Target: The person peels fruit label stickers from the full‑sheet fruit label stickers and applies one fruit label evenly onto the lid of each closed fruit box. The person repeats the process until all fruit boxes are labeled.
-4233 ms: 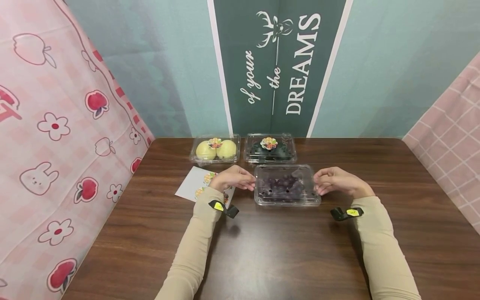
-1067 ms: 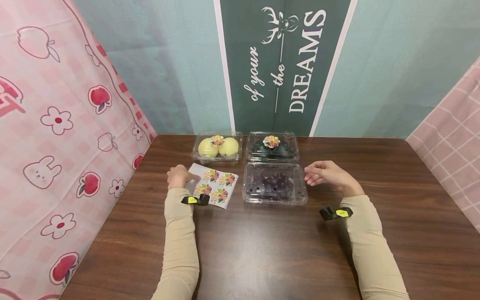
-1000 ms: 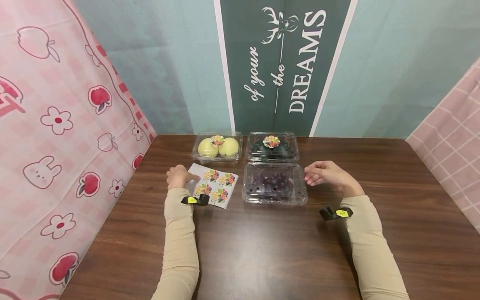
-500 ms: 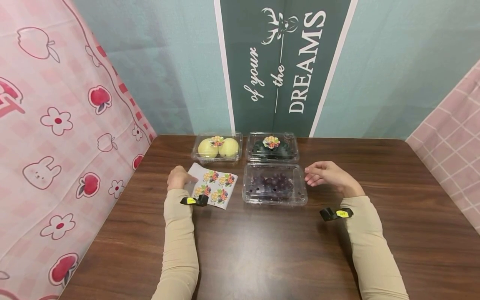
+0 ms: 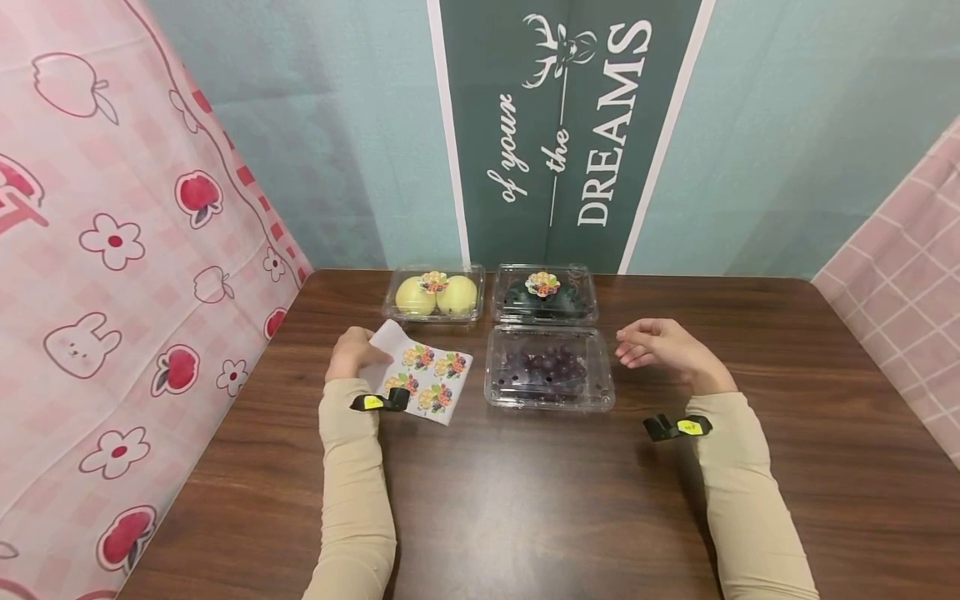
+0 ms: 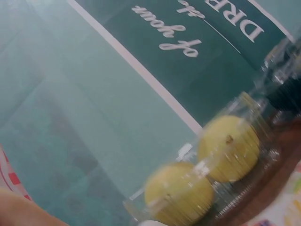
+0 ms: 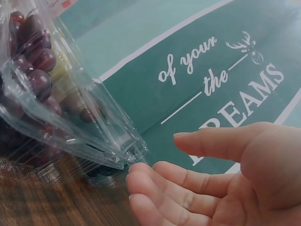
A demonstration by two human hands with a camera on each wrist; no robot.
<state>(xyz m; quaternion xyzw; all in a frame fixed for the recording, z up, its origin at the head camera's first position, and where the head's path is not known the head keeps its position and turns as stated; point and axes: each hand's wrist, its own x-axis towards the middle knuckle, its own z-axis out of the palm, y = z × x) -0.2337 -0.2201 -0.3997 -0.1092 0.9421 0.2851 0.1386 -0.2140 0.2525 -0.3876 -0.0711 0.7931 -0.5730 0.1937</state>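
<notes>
My left hand [image 5: 351, 353] pinches the left edge of a white sheet of fruit stickers [image 5: 411, 343]. The sheet's left side is curled up off the table. To its right lies a clear lidded plastic box of dark grapes [image 5: 551, 367]. Just beyond that box's right side, my right hand [image 5: 670, 348] hovers with loosely bent fingers and holds nothing. In the right wrist view, the thumb stands apart from the fingers, near the grape box [image 7: 35, 84]. The left wrist view shows only a corner of the sticker sheet [image 6: 282, 207]; the pinching fingertips are out of it.
Behind the sheet sits a clear box with two yellow fruits [image 5: 435, 298] and a fruit sticker on its lid. Beside it stands another stickered box with dark contents [image 5: 545, 300]. The brown wooden table [image 5: 510, 500] ends at a fabric backdrop [image 5: 360, 167].
Both hands have left the grape box, which sits slightly further left. My left hand has moved to the sticker sheet and raised its left edge. My right hand has just drawn slightly rightward.
</notes>
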